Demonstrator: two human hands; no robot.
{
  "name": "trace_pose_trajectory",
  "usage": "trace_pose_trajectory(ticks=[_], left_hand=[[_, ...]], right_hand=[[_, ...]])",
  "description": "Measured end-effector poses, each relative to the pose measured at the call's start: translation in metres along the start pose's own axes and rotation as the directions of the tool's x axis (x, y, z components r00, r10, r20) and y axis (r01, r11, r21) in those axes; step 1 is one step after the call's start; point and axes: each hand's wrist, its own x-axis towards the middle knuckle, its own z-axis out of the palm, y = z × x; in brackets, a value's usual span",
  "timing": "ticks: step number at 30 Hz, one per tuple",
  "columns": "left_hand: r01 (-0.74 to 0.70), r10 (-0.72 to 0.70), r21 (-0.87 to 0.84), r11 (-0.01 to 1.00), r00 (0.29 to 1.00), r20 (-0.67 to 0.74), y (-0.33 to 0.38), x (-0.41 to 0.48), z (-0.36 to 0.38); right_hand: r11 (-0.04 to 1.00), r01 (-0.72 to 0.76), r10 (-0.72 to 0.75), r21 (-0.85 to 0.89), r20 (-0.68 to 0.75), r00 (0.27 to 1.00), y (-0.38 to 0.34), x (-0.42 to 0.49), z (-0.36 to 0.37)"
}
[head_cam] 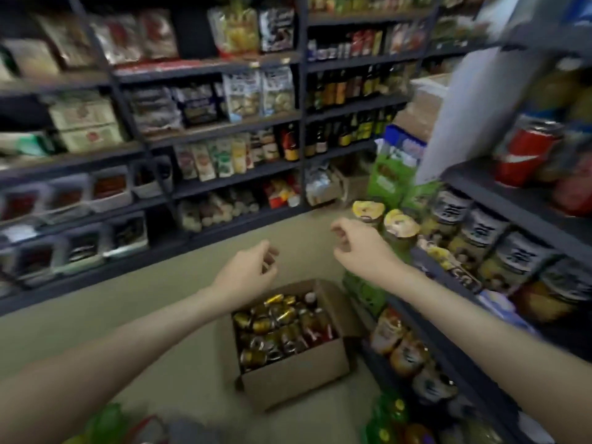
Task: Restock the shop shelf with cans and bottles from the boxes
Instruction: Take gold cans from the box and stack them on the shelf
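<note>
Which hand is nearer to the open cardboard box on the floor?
Left. The left hand hangs empty just above the back left corner of the cardboard box. The right hand is higher and further right, near the yellow-lidded jars on the shelf.

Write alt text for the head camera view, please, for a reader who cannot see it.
Two empty hands, left hand and right hand, hover with loosely curled fingers above an open box of cans and bottles on the floor of a shop aisle. Jars and cans fill the shelf at right; more stocked shelves stand behind.
</note>
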Motion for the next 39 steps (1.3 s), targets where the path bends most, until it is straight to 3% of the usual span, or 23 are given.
trace_pose_trajectory(ticks=[4,9,13,19,25,29,31,35,39], left_hand=[[0.197,-0.197,-0.012,0.980,0.980,-0.004,-0.085,0.013,0.008],[0.395,-0.397,0.041,0.918,0.910,0.123,-0.185,0.032,0.071],[0.427,-0.440,0.110,0.897,0.886,0.148,-0.254,0.060,0.141],[0.472,-0.475,0.057,0.880,0.862,0.177,-0.381,0.099,0.273],[0.527,-0.502,-0.024,0.849,0.821,0.271,-0.469,0.104,0.413],[0.519,-0.468,-0.083,0.851,0.819,0.331,-0.493,0.104,0.467],[0.538,-0.462,-0.131,0.833,0.806,0.371,-0.500,0.101,0.480],[0.614,-0.479,-0.234,0.753,0.757,0.445,-0.505,0.106,0.494],[0.809,-0.557,-0.390,0.440,0.587,0.588,-0.498,0.117,0.499]], right_hand=[[0.998,-0.010,0.003,0.055,0.129,0.992,0.001,0.061,0.083],[0.993,-0.107,0.090,0.044,0.287,0.954,0.056,0.111,0.202],[0.995,-0.094,0.101,-0.037,0.477,0.873,0.130,0.149,0.303],[0.965,-0.248,0.241,-0.082,0.648,0.722,0.227,0.178,0.486],[0.868,-0.496,0.413,-0.023,0.589,0.695,0.284,0.168,0.661],[0.840,-0.500,0.537,-0.212,0.458,0.708,0.296,0.168,0.716],[0.803,-0.567,0.585,-0.185,0.430,0.688,0.303,0.167,0.727],[0.650,-0.759,0.649,0.043,0.489,0.583,0.316,0.174,0.725],[0.249,-0.894,0.537,0.372,0.715,0.447,0.304,0.171,0.694]])
